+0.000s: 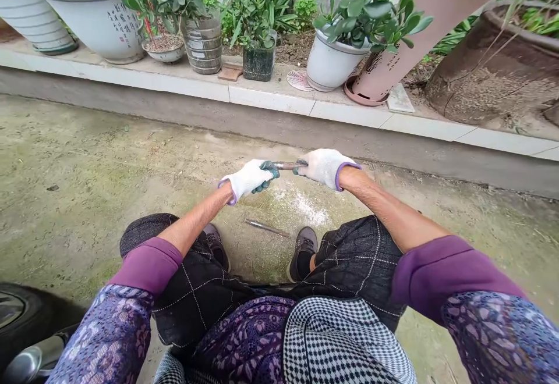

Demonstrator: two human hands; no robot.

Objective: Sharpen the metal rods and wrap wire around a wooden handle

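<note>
Both my hands wear white knit gloves with green coated fingers and purple cuffs. Between them a short metal rod (286, 166) is held roughly level above the ground; its left part looks ridged or threaded, its right part brownish. My left hand (253, 178) is closed around the left end, and my right hand (322, 167) grips the right end. The gloves hide both ends. A second, similar metal rod (267, 228) lies on the concrete between my shoes. White powder (308, 208) is scattered on the ground below my hands.
Ahead runs a low tiled ledge (271, 100) bearing several potted plants, including a white pot (334, 61) and a tall pink pot (393, 52). A large brown urn (493, 73) stands at right. At lower left is a black tyre (39, 326) beside a shiny metal part (35, 361).
</note>
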